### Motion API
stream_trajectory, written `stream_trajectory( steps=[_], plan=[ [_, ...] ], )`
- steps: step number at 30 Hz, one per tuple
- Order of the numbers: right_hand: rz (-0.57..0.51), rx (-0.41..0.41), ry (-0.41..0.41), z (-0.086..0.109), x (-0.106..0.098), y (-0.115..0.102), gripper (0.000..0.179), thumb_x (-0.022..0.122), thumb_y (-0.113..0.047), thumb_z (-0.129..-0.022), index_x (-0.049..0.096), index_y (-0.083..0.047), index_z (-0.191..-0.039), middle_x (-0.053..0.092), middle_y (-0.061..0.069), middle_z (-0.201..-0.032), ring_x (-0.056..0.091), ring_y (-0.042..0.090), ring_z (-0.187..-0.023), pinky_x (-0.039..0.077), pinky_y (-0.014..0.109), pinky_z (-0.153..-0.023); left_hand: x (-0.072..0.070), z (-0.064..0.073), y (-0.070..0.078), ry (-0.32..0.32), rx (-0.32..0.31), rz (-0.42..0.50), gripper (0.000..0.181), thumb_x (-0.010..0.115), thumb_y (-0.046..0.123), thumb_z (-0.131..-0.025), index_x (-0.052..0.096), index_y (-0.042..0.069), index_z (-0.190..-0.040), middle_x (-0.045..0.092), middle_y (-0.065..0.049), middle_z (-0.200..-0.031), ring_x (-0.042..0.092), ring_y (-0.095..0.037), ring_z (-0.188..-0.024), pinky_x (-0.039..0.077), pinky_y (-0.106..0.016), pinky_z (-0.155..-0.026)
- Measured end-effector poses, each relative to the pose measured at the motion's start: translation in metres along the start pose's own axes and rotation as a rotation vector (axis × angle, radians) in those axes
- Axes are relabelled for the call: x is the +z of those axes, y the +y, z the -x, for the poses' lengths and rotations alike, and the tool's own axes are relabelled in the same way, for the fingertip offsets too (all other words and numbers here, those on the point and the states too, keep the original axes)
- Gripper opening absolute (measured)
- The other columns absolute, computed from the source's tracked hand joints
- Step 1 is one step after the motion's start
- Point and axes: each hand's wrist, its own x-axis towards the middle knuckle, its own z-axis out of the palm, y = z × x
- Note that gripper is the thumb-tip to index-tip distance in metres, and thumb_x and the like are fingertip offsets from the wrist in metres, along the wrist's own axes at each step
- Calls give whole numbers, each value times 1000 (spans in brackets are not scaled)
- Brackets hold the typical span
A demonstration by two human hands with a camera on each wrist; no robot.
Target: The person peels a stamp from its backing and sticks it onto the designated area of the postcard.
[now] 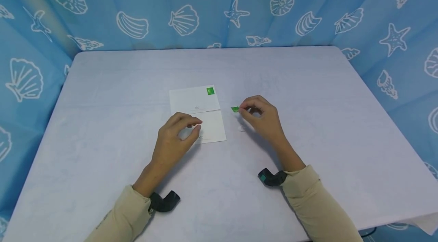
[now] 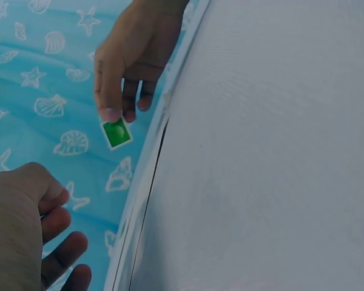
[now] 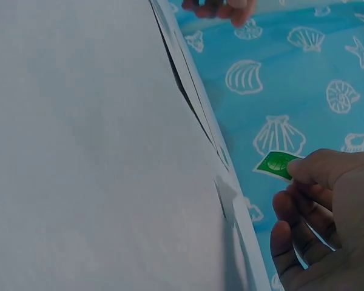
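My right hand (image 1: pixel 261 116) pinches a green stamp (image 3: pixel 275 163) with a white border between thumb and forefinger, raised above the table. Two white envelopes (image 1: pixel 213 128) lie one beyond the other in the head view. On the far envelope (image 1: pixel 188 97), another green stamp (image 1: pixel 210 91) sits at the upper right corner. Over the near envelope's left part hovers my left hand (image 1: pixel 176 139), its fingers loosely bent and a gap between thumb and forefinger; nothing is held there. The left wrist view shows the pinched stamp (image 2: pixel 117 134) hanging below the right fingertips.
A small whitish slip (image 1: pixel 241 128) lies on the white-covered table (image 1: pixel 119 82), partly under the right hand. Blue shell-patterned cloth (image 1: pixel 154 6) hangs behind the table and at both sides. Each wrist carries a black camera mount (image 1: pixel 165 201).
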Motion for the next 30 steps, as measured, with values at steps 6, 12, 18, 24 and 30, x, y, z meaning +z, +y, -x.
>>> stream_trajectory(
  steps=[6, 12, 18, 24, 30],
  plan=[
    [-46, -47, -81, 7, 13, -14, 9, 68, -2, -81, 66, 0, -89, 60, 11, -98, 55, 17, -85, 50, 33, -73, 0, 1, 0, -35, -41, 30, 15, 66, 18, -84, 69, 15, -99, 57, 9, -99, 55, -10, -85, 47, -29, -72],
    [-55, -95, -139, 12, 22, -27, 7, 68, -1, -81, 66, -1, -88, 61, 11, -95, 55, 18, -83, 50, 35, -71, 0, 1, 0, -61, -50, 38, 16, 66, 20, -84, 69, 16, -100, 57, 11, -99, 57, -12, -83, 46, -29, -72],
    [-187, -44, -243, 15, 24, -31, 7, 66, 0, -82, 65, 2, -89, 60, 14, -96, 54, 20, -86, 48, 40, -75, 0, 0, 1, -98, -30, 71, 19, 67, 22, -84, 68, 15, -101, 57, 9, -99, 57, -12, -83, 47, -29, -71],
    [-249, 5, -300, 16, 25, -31, 8, 65, 0, -83, 65, 2, -90, 60, 14, -96, 55, 21, -86, 48, 39, -74, 1, 0, 2, -124, 3, 97, 17, 68, 22, -83, 69, 14, -99, 57, 8, -98, 56, -12, -82, 47, -29, -69],
    [-343, 41, -348, 17, 29, -26, 10, 65, -2, -83, 65, 1, -93, 60, 13, -97, 57, 27, -82, 51, 35, -68, 1, 1, 2, -134, 42, 74, 9, 68, 19, -84, 69, 14, -91, 58, 8, -93, 55, -10, -81, 47, -27, -68]
  ],
)
